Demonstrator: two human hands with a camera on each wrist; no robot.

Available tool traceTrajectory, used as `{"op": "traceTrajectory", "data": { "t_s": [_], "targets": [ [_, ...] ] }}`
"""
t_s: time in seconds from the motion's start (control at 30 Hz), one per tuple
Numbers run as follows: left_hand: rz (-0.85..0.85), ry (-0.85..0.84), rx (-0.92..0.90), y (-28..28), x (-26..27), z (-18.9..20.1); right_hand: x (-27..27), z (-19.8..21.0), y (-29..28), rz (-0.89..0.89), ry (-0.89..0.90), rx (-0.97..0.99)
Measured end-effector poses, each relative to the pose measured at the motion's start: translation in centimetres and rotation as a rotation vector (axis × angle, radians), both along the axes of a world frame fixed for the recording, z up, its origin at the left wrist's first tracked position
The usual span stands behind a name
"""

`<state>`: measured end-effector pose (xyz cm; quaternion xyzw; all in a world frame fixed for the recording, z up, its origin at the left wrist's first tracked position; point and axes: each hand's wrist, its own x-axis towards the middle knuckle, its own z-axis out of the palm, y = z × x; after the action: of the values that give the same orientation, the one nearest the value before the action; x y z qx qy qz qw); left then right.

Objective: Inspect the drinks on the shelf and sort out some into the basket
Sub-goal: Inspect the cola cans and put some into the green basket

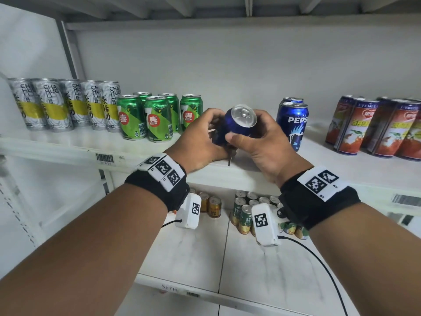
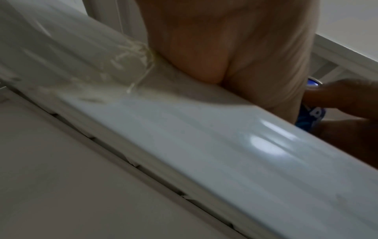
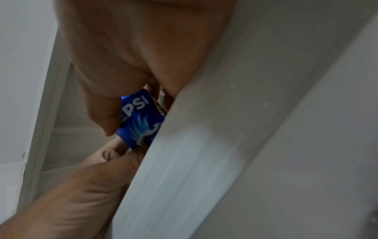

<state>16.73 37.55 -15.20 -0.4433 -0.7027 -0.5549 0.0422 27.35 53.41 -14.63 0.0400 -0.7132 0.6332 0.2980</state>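
Both forearms raised; left hand [image 1: 200,137] and right hand [image 1: 262,140] grip tilted blue Pepsi can [image 1: 237,124] above shelf [image 1: 319,165].

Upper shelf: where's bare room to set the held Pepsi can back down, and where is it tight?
Widest bare patch: between the green cans and the standing Pepsi cans, behind both hands. Another between those Pepsi cans and the red cans. Tight: the white tea cans butt against the green ones.
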Motion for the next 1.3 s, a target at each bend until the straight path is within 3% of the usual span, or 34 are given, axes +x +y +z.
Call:
{"op": "traceTrajectory", "data": {
  "t_s": [0.13,0.33,0.53,0.7,1.0,1.3],
  "targets": [
    [-0.072,-0.135,0.061,-0.3,0.2,0.1,-0.3,0.3,0.2,0.016,-0.046,-0.222],
    [-0.046,-0.227,0.081,-0.5,0.4,0.5,-1.2,0.3,0.4,-0.097,-0.122,-0.174],
    [-0.090,-0.269,0.061,-0.3,0.5,0.5,-1.3,0.2,0.6,-0.063,-0.126,-0.193],
    [-0.113,-0.251,0.037,-0.2,1.0,0.5,-0.7,-0.1,0.5,0.001,-0.011,-0.170],
    [-0.090,-0.053,0.014,-0.2,1.8,0.1,0.4,0.0,0.1,0.022,0.026,-0.044],
    [0.003,-0.047,-0.085,-0.1,2.6,2.1,1.0,1.2,-0.5,-0.147,-0.069,0.036]
  ]
}}
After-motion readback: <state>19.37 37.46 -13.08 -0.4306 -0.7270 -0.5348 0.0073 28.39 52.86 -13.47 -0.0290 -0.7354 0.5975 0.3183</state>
